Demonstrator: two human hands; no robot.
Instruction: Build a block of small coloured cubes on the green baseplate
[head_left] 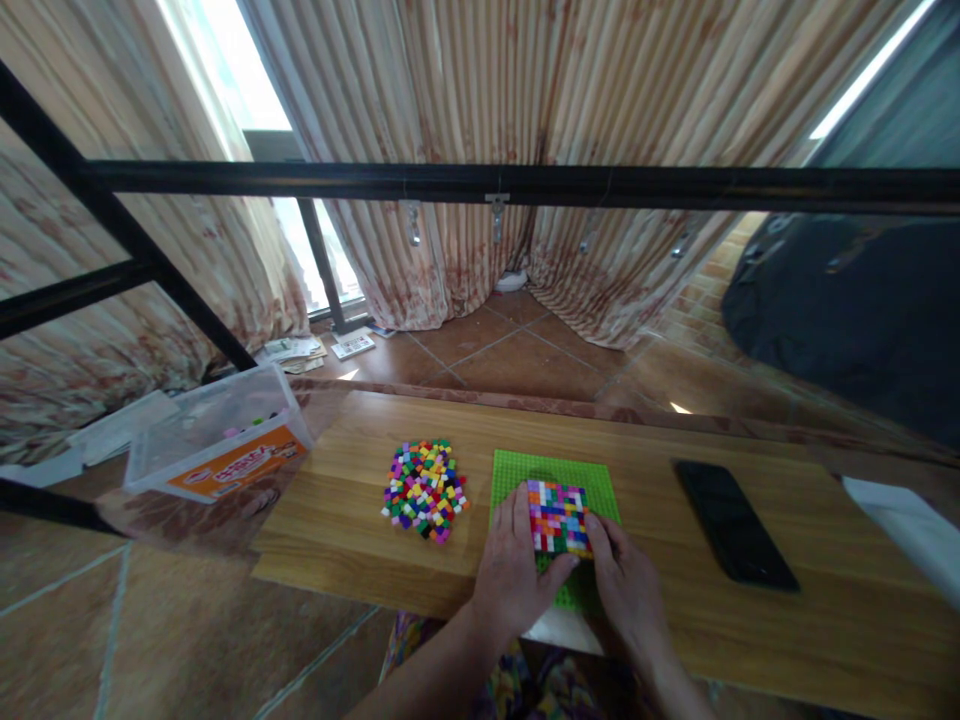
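A green studded baseplate (595, 480) lies on the wooden board. On it sits a roughly square patch of small multicoloured bricks (557, 515), packed side by side. My left hand (516, 568) grips the patch's left side, its fingers along that edge and its thumb near the bottom edge. From the right, my right hand (626, 588) holds the opposite edge, fingertips pressed to the lower right corner. Some of its fingers are hidden under the hand. Left of the baseplate is a loose heap of small coloured bricks (424, 490).
A black phone (735, 525) lies on the wooden board (337, 545) at right, near a white sheet (904, 530). A clear plastic box (217, 430) with an orange label stands at left. A black metal rail (450, 183) crosses before the curtains.
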